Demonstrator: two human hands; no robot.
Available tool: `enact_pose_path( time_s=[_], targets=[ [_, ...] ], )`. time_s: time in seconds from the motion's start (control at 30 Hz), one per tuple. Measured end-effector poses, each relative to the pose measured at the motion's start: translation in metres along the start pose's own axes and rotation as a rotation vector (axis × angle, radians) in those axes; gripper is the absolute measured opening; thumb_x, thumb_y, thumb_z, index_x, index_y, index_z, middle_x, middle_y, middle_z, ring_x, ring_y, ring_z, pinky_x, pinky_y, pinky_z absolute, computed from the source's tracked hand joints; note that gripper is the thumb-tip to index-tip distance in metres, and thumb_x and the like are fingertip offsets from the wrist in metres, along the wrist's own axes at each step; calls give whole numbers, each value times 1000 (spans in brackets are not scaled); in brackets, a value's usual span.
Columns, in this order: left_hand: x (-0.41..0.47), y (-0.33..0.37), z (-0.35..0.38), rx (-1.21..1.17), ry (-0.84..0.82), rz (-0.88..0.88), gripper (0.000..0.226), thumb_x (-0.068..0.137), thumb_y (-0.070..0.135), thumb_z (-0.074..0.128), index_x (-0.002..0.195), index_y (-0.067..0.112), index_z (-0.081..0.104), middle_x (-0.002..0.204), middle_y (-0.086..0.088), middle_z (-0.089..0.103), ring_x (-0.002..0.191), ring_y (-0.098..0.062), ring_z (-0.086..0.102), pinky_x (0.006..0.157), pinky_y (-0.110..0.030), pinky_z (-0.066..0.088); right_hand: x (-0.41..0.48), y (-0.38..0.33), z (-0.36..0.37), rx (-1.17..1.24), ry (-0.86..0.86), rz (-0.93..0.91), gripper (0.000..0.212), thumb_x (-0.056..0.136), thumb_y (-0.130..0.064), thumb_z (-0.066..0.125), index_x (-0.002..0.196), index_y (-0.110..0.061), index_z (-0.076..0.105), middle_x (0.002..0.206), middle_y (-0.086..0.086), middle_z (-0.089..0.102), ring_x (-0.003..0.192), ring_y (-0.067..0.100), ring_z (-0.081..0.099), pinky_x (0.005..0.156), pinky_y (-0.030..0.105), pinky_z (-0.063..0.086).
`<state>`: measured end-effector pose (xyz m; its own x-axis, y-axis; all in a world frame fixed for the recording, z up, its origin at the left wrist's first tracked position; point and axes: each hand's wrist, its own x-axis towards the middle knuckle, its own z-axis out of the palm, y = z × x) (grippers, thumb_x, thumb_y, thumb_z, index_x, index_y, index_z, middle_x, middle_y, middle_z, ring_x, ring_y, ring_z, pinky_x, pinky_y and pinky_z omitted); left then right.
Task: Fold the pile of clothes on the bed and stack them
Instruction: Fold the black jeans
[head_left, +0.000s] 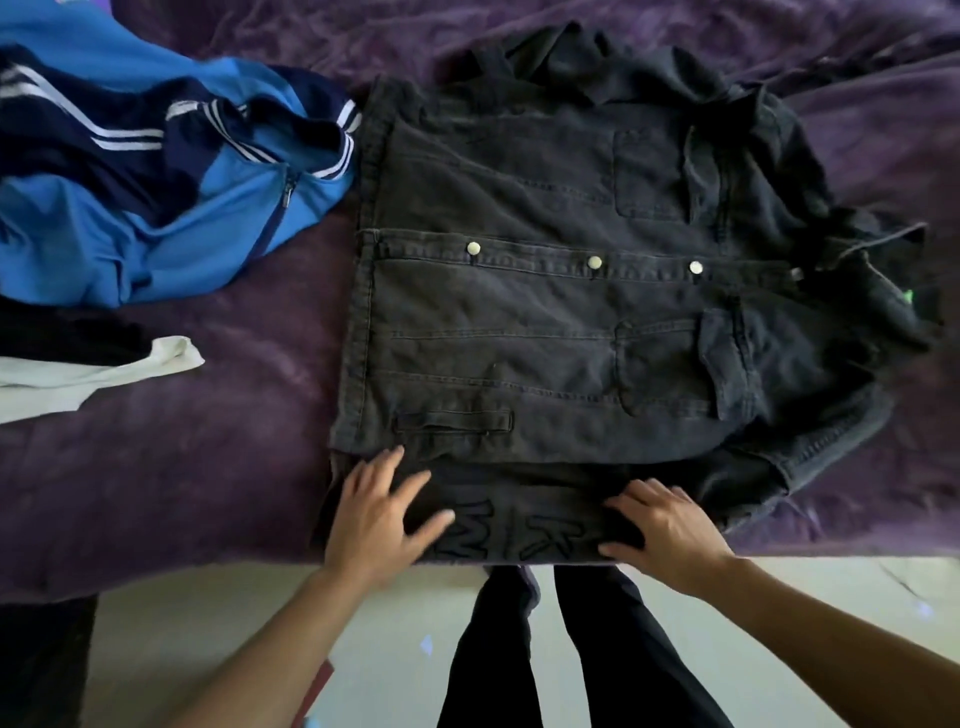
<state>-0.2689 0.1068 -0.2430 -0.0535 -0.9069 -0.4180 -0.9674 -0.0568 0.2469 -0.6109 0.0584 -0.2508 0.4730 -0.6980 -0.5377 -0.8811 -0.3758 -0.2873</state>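
Left hand (375, 514), right hand (671, 530) flat (fingers straight) on black jacket (545, 312); blue top (156, 218) nearby

This is a bedroom in a home: a bed (234, 467) under a rumpled purple plush blanket (878, 150) fills most of the view. Everyday clothes lie spread on it (a black denim jacket (545, 322), a blue track jacket (119, 223) with white stripes, a white garment (88, 376) at the left edge). Below the bed's edge a pale floor (218, 639) shows, where a person in dark trousers (597, 654) stands close against the bed.
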Motion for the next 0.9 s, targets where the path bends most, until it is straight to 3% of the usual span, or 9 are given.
enact_pose_path(
  time_s=[0.1,0.17,0.23,0.37,0.43,0.5,0.6,0.73,0.9],
  targets=[
    [-27,4,7,145,-102,148,70,67,71,63,118,23,68,122,-8,64,113,-26,61,98,-48,45,-13,1,0,17,84,24,23,86,-41,65,93,-21,71,87,0,65,88,25,64,73,35,46],
    [-33,6,6,199,-94,184,54,52,38,88,102,21,75,104,-5,71,96,-25,69,81,-42,55,-16,0,-7,39,181,-11,18,86,-35,68,80,-18,70,76,0,63,77,27,65,64,35,47],
    [-30,9,-6,96,-79,113,29,56,7,82,83,14,75,85,-5,71,78,-27,70,66,-35,55,-20,3,-15,82,277,-5,25,88,-39,62,76,-18,67,73,-2,61,75,26,63,64,35,45],
    [-16,0,-37,-47,-92,-186,13,80,10,58,82,20,67,83,-6,69,87,-32,64,69,-37,49,-33,33,-22,15,256,79,63,74,-67,61,120,-24,62,113,-4,63,107,21,57,91,45,45],
    [-10,-9,-57,-182,-123,-219,18,76,8,60,71,25,64,69,-1,67,75,-28,64,66,-36,49,-42,55,-18,-69,156,116,71,69,-57,73,128,-19,59,122,1,63,113,27,58,95,48,44],
    [0,-8,-77,-254,-232,-193,25,75,4,60,64,26,62,59,4,65,60,-15,60,62,-33,49,-52,76,-18,-3,165,191,40,70,-27,80,107,-13,70,100,8,71,95,32,67,83,42,49],
    [18,0,-100,-271,-390,-174,21,76,5,64,67,24,66,65,4,70,64,-13,65,67,-33,52,-65,98,-39,149,168,347,16,77,-22,75,93,-20,74,83,5,73,80,30,69,67,34,49],
    [68,5,-131,-261,-285,-186,10,75,8,70,82,15,72,80,-7,73,80,-26,67,76,-38,52,-45,132,-113,429,211,389,14,76,-29,79,74,-18,71,60,0,63,52,13,54,48,22,41],
    [136,-1,-142,-57,24,-435,41,78,18,71,118,21,61,116,-17,60,102,-36,61,90,-43,50,38,144,-173,186,419,469,44,82,-38,71,122,-24,61,116,10,65,110,33,57,88,42,47]
  ],
)
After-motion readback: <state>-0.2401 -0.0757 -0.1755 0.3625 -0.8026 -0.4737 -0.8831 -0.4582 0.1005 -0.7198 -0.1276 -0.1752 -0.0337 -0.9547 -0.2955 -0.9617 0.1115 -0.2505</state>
